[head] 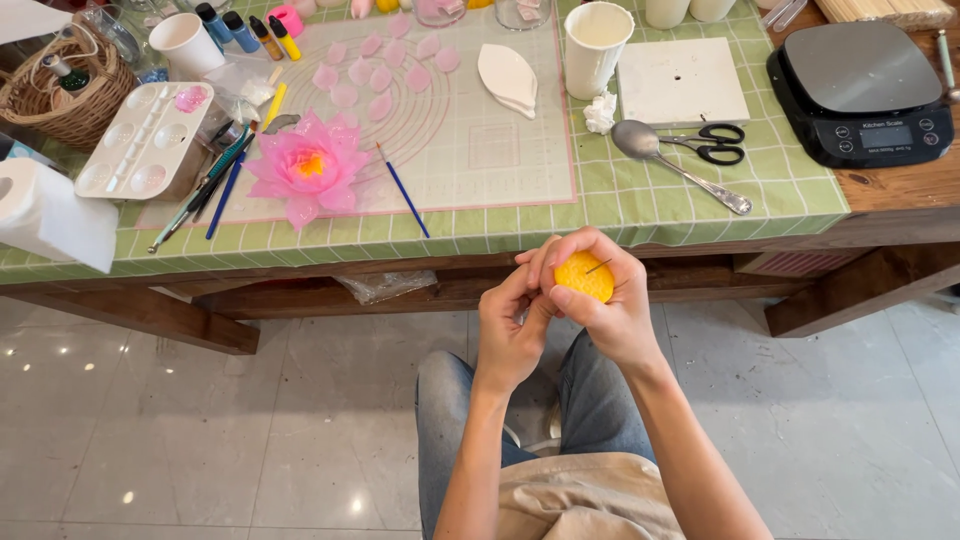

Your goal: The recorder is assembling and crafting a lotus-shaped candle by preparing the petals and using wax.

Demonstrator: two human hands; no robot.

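So, left to right. Far left on the table edge: white paper roll (45, 212), wicker basket (62, 92) behind it, white paint palette (145, 140) just beside the basket. Paper cup (186, 44) and a row of small paint bottles (245, 32) sit behind the palette. A few pens and brushes (205, 190) lie between palette and pink flower (308, 168). The flower sits on the pale work mat (480, 140), with loose pink petals (378, 70) spread behind it and a blue-handled brush (403, 192) just to its right. White leaf-shaped piece (508, 78) is further right on the mat.

Below the table edge, over the lap: left hand (508, 330) and right hand (612, 300) are together, both wrapped around a round yellow ball (584, 276). Left fingers are curled narrow against its left side and underside, the thumb at its left edge. Right fingers are closed over the top and right side. A thin pin or wire sticks out of the ball's top face. The ball is held clear of the table, just in front of its edge.

Right of the mat: tall white cup (596, 45), white square slab (682, 82), crumpled tissue (600, 113), spoon (680, 165), black-handled scissors (712, 143) touching the spoon's handle area, black kitchen scale (860, 90) at far right. The green checked cloth (800, 190) covers most of the table.
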